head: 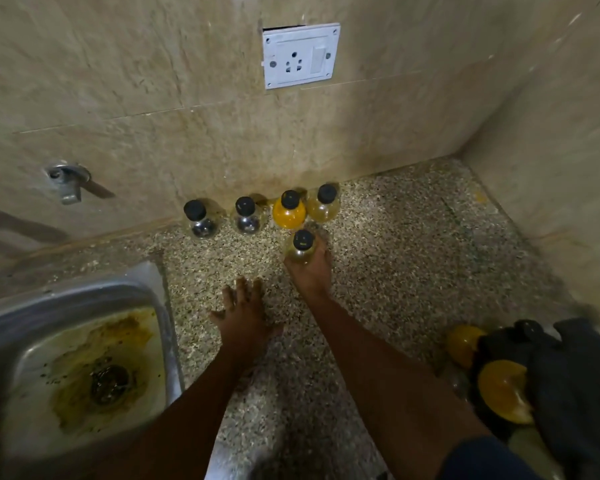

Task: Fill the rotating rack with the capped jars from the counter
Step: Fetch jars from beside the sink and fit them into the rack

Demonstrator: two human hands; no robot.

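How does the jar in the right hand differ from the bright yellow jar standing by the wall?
The held jar looks pale and nearly clear; the yellow jar is filled with opaque yellow-orange contents. The held jar is gripped by the right hand, out in front of the row; the yellow jar stands untouched near the wall between neighbouring jars. Both have round bodies and black caps. The left hand is open, holding nothing.

We see black caps on every jar, one jar [289, 213] filled bright yellow-orange, a speckled beige-and-brown counter [395, 258], tan marbled wall tiles [153, 81] and a white socket plate [300, 56].
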